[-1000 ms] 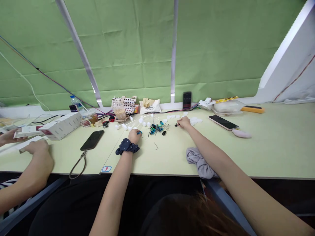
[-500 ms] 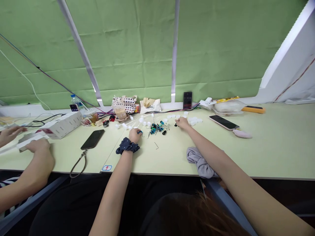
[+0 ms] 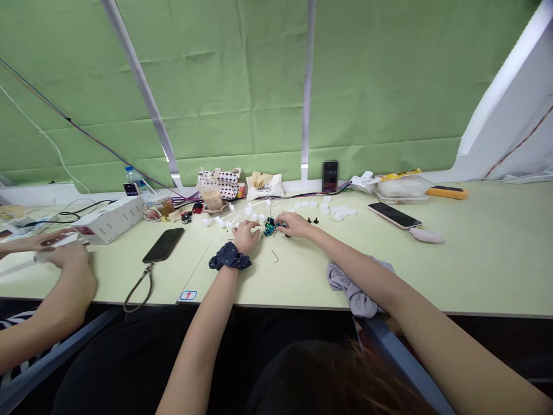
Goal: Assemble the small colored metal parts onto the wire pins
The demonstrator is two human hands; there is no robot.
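A pile of small blue-green metallic parts [image 3: 269, 227], with thin pins among them, lies on the table between my hands. My left hand [image 3: 246, 235], a dark dotted scrunchie [image 3: 230, 256] at its wrist, is beside the pile's left side with its fingers apart; no held thing shows in it. From the right, my right hand [image 3: 295, 223] reaches into the pile, its fingertips closed around a small blue metallic part [image 3: 282, 226]. Two small black parts [image 3: 315, 221] stand to the right of that hand. An L-shaped hex key [image 3: 275, 256] lies in front of the pile.
White foam-like pieces [image 3: 341, 213] are scattered behind and beside my hands. Phones [image 3: 163, 245] lie at left and right [image 3: 394, 215]. A grey cloth [image 3: 356, 291] lies under my right forearm. At far left, another person's hands [image 3: 69, 253] handle something white near a white box [image 3: 110, 219].
My right hand has moved left from the black parts to the pile, leaving two black parts standing. My left hand has shifted right towards the pile, and the blue part no longer shows in it.
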